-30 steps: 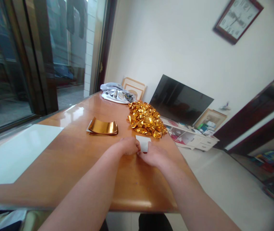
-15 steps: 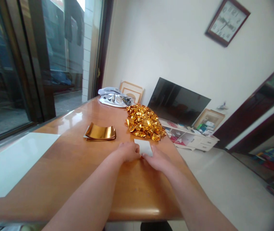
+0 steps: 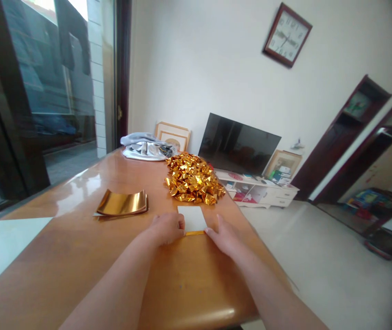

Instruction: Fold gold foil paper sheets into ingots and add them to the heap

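A small sheet of gold foil paper [image 3: 192, 219] lies on the table, its white side up. Its near edge is folded over and shows a thin gold strip. My left hand [image 3: 168, 228] has its fingers curled in at the sheet's left side and near corner. At the right near corner, the thumb of my right hand [image 3: 226, 234] presses on the fold, with a finger pointing forward apart from it. Left of my hands is a curved stack of gold foil sheets [image 3: 123, 202]. Beyond the sheet, a heap of folded gold foil pieces [image 3: 194, 178] glitters.
The brown wooden table [image 3: 189, 284] has its right edge beside my right forearm. A pale sheet [image 3: 6, 250] lies at the left. Folded cloth [image 3: 147, 145] sits at the far end. Behind are a television [image 3: 239, 144] and a white cabinet [image 3: 274, 195].
A gold strip now shows along the sheet's near edge, between my hands, which are a little farther apart. The whole view has swung to the right.
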{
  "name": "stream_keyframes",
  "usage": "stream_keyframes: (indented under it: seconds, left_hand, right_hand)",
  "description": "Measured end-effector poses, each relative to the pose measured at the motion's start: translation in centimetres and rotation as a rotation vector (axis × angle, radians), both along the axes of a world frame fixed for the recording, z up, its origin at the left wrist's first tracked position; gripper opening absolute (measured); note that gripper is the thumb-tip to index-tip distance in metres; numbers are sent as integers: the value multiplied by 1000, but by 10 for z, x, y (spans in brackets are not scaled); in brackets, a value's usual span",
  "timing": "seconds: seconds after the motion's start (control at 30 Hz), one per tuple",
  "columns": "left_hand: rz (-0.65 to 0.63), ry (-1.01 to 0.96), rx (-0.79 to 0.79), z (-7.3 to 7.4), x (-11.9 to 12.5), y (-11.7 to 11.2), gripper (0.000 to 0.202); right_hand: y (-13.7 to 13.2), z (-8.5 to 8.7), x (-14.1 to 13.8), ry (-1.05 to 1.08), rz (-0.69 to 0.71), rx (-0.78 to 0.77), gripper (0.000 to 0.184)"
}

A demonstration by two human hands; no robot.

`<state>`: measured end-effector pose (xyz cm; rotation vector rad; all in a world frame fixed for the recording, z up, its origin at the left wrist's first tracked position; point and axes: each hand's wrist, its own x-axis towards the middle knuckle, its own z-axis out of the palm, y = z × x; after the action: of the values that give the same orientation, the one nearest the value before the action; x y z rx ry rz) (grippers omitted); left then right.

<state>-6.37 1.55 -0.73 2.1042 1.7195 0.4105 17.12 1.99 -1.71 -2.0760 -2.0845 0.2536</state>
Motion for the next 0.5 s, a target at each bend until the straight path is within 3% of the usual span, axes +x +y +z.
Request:
stream_keyframes:
  seconds: [0.33,0.5]
  left_hand:
    - [-22,-11,-4,2,-1,0,12]
    - [-14,-14,3,1,-1,1,11]
  right_hand:
    - [-1,-9,7,57,-7,66,64]
    - [1,-9,14,212,5,50,42]
